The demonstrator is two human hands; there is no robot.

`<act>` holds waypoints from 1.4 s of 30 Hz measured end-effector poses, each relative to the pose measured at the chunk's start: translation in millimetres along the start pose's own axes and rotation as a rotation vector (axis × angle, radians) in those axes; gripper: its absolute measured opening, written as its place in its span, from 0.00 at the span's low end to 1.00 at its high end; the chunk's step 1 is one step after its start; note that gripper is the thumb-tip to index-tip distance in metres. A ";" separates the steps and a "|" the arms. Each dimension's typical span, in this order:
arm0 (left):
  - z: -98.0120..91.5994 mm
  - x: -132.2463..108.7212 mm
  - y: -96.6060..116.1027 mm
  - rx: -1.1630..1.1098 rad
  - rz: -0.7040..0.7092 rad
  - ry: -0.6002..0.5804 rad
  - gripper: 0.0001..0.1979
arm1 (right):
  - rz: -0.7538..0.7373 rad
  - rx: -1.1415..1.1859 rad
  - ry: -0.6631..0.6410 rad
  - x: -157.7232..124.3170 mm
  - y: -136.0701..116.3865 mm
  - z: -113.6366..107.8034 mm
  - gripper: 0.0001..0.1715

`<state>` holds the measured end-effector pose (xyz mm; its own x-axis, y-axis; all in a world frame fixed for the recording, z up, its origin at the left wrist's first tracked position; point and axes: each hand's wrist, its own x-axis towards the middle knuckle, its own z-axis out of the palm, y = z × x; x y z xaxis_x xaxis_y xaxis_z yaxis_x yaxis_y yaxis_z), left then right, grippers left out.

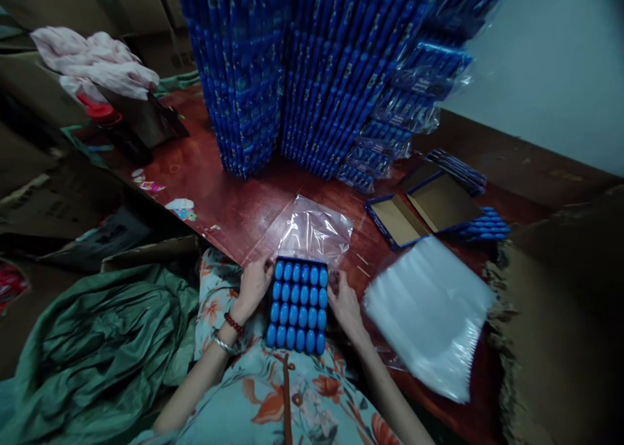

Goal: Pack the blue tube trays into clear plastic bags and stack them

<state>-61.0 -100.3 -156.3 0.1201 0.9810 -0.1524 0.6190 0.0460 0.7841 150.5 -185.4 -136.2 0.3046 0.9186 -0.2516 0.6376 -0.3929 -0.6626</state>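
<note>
A tray of blue oval pieces [297,305] in rows lies against the front of my floral shirt, at the table's near edge. Its far edge meets the mouth of a clear plastic bag [319,229], which lies on the table beyond it. Beside the tray's far left corner, my left hand [254,286] is closed, fingertips pinching the bag's edge. My right hand [345,302] is closed at the opposite corner, its curled fingers on the bag's other side. Both hands' fingertips are partly hidden and dim, and how far the tray sits inside the bag is unclear.
Tall stacks of blue packs [244,75] stand at the back of the red-brown table [229,204]. To the right are a pile of clear bags [431,315], open cardboard trays [441,201] and a torn carton [560,321]. A red-lidded bottle [119,130] stands left.
</note>
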 end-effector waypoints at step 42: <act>-32.8 -137.3 -71.0 0.547 0.659 -0.174 0.10 | -0.739 -0.279 0.009 -99.7 78.5 -12.3 0.18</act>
<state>-147.0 -232.1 -171.3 0.6739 0.7312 0.1055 0.6621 -0.6611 0.3530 178.9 -308.4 -154.4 -0.2618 0.9460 0.1913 0.8311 0.3217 -0.4537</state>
